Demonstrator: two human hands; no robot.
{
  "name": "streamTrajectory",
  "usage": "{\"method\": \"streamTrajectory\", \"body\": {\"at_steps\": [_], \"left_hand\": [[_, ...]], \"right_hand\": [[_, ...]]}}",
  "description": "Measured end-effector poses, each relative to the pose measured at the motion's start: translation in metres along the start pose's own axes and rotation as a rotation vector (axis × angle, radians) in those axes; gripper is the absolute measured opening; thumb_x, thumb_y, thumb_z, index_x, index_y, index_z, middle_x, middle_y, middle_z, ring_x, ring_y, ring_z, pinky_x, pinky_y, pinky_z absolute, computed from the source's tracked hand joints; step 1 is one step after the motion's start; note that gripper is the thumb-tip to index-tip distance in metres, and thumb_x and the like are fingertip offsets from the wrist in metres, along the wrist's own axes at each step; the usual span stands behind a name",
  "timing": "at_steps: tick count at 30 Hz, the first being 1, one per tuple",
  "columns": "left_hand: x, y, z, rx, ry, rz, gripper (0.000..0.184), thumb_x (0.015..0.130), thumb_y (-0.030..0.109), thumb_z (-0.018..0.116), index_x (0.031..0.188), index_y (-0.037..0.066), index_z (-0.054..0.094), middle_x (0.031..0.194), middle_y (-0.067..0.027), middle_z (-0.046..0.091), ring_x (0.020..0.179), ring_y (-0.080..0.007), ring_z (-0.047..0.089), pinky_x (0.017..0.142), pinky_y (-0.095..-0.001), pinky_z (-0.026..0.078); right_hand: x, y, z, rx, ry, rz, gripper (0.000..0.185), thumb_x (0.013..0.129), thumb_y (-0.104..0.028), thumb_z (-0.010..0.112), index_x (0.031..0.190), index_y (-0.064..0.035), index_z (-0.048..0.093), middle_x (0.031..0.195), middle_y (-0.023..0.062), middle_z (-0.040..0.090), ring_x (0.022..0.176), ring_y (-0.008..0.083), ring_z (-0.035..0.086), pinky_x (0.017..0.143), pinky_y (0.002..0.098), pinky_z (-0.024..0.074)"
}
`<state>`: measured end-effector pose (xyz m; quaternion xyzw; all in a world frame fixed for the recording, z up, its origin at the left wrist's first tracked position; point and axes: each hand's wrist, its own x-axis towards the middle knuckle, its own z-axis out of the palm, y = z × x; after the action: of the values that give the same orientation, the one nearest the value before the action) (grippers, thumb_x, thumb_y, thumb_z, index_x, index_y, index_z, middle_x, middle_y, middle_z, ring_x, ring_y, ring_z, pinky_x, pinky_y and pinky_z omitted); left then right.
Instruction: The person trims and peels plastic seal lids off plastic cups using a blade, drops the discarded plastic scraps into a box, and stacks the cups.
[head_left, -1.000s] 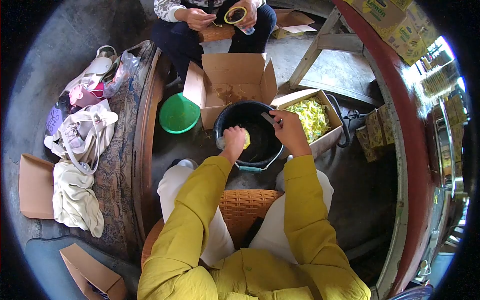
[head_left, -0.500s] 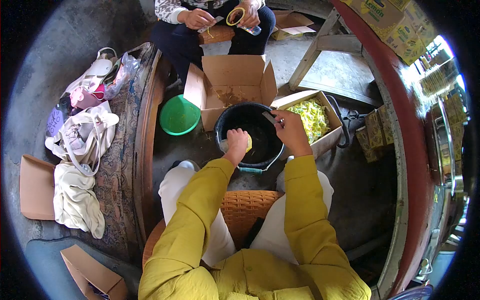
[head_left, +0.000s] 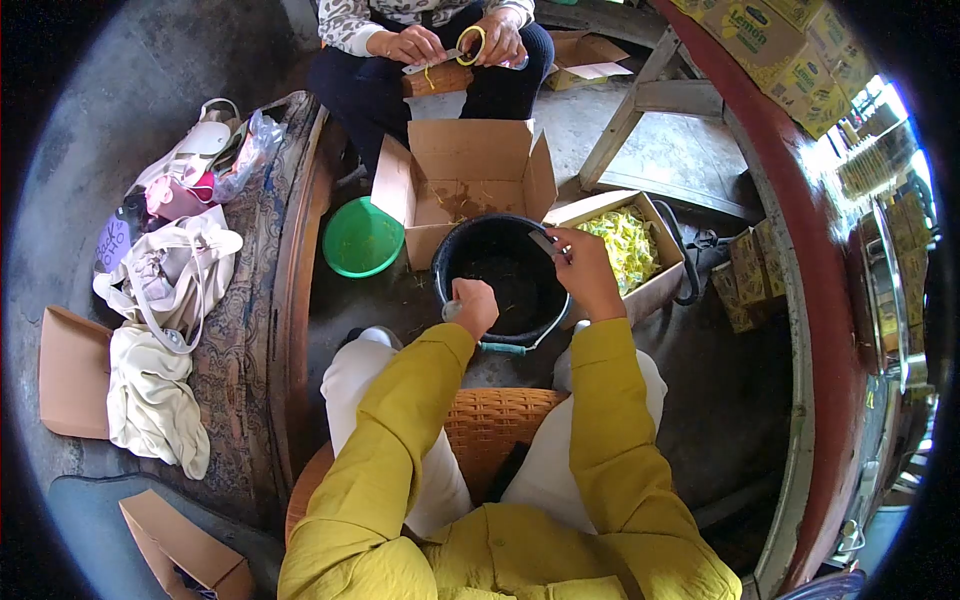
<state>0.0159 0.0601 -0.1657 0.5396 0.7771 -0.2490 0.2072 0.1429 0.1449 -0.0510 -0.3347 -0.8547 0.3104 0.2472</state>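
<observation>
Over the left rim of a black bucket (head_left: 510, 285), my left hand (head_left: 473, 306) is closed around a clear, cup-like object (head_left: 452, 310), mostly hidden by the fingers. My right hand (head_left: 584, 262) pinches a flat metal blade (head_left: 542, 241) above the bucket's right rim. Just right of that hand, an open carton (head_left: 655, 290) holds yellow and white strips or wrappers (head_left: 622, 247). Behind the bucket stands an open cardboard box (head_left: 470, 165) with small scraps inside. A green basin (head_left: 362, 238) is to the bucket's left.
Opposite sits a person (head_left: 430, 45) holding a blade and a yellow-rimmed cup. Bags (head_left: 165, 270) and cloth lie on a patterned bench (head_left: 240, 360) at left. A wooden frame (head_left: 625, 120) and a red-edged table (head_left: 830, 330) stand at right.
My left hand has turned, its knuckles now facing up, and the yellow rim beside it is out of sight. My right hand still holds the blade. The other person's blade has moved to their cup.
</observation>
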Motion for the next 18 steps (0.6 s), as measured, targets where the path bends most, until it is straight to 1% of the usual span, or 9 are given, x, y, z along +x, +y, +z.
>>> {"method": "streamTrajectory", "body": {"at_steps": [1,5,8,9,10,12,15,16,18], "left_hand": [[0.005,-0.002,0.017,-0.040,0.290,0.004,0.009,0.068,0.022,0.062,0.074,0.017,0.068,0.077,-0.0025,0.065,0.071,-0.0218,0.061,0.055,-0.0355,0.036],[0.007,0.001,0.008,0.001,0.027,-0.076,0.020,0.073,0.018,0.059,0.090,0.016,0.068,0.092,-0.0034,0.065,0.081,-0.0232,0.061,0.063,-0.0420,0.036],[0.016,-0.008,0.026,0.043,0.513,0.000,0.020,0.073,0.017,0.057,0.089,0.014,0.068,0.090,-0.0043,0.065,0.080,-0.0231,0.061,0.065,-0.0442,0.034],[0.012,-0.008,0.026,0.085,0.386,0.074,0.018,0.074,0.018,0.057,0.088,0.013,0.068,0.088,-0.0047,0.065,0.079,-0.0244,0.061,0.065,-0.0445,0.034],[0.010,-0.003,0.023,0.000,0.198,-0.095,0.017,0.074,0.016,0.056,0.085,0.011,0.068,0.086,-0.0073,0.066,0.076,-0.0241,0.061,0.069,-0.0473,0.034],[0.007,-0.013,0.012,0.062,0.131,0.046,0.020,0.071,0.022,0.061,0.084,0.008,0.067,0.085,-0.0099,0.065,0.073,-0.0247,0.062,0.066,-0.0451,0.039],[0.056,-0.053,0.032,-0.791,0.244,0.356,0.030,0.065,0.030,0.067,0.083,0.007,0.066,0.086,-0.0116,0.065,0.070,-0.0250,0.061,0.057,-0.0393,0.042],[0.066,-0.063,0.019,-0.785,0.326,0.423,0.051,0.059,0.040,0.072,0.095,0.005,0.061,0.080,-0.0109,0.063,0.064,-0.0229,0.059,0.050,-0.0339,0.042],[0.002,-0.086,-0.070,-0.875,-0.072,0.271,0.061,0.069,0.038,0.066,0.113,0.001,0.047,0.082,-0.0127,0.061,0.064,-0.0178,0.059,0.053,-0.0329,0.046]], "right_hand": [[-0.002,0.001,0.001,0.015,0.000,0.008,0.031,0.064,0.006,0.056,0.093,-0.0019,0.062,0.079,0.0158,0.060,0.076,0.0310,0.058,0.072,0.0366,0.0469],[-0.001,0.004,0.002,0.030,0.010,0.001,0.031,0.064,0.005,0.056,0.094,-0.0020,0.062,0.079,0.0160,0.060,0.076,0.0314,0.057,0.072,0.0367,0.0469],[-0.001,0.002,0.001,0.014,0.026,-0.004,0.031,0.064,0.005,0.057,0.094,-0.0017,0.062,0.079,0.0162,0.060,0.076,0.0316,0.057,0.072,0.0368,0.0468],[-0.001,0.002,0.002,0.001,0.039,-0.037,0.032,0.064,0.005,0.057,0.095,-0.0014,0.061,0.079,0.0161,0.060,0.074,0.0315,0.058,0.070,0.0365,0.0472],[0.001,0.002,0.001,0.027,0.040,-0.020,0.032,0.064,0.006,0.057,0.095,-0.0014,0.061,0.079,0.0162,0.060,0.073,0.0317,0.058,0.069,0.0360,0.0474],[0.000,0.001,0.001,0.077,0.036,0.018,0.034,0.063,0.007,0.057,0.096,-0.0013,0.061,0.079,0.0163,0.060,0.073,0.0320,0.058,0.068,0.0352,0.0477],[0.003,0.002,-0.009,0.161,0.135,0.066,0.033,0.067,0.005,0.059,0.099,-0.0031,0.061,0.076,0.0120,0.061,0.062,0.0196,0.059,0.058,0.0298,0.0477],[0.003,-0.002,-0.012,0.220,0.165,0.116,0.033,0.068,0.004,0.060,0.100,-0.0036,0.061,0.075,0.0108,0.061,0.060,0.0165,0.059,0.056,0.0285,0.0474],[0.006,0.003,-0.017,0.308,0.255,0.093,0.034,0.069,0.002,0.060,0.103,-0.0047,0.059,0.075,0.0060,0.061,0.059,0.0110,0.057,0.053,0.0243,0.0454]]}}
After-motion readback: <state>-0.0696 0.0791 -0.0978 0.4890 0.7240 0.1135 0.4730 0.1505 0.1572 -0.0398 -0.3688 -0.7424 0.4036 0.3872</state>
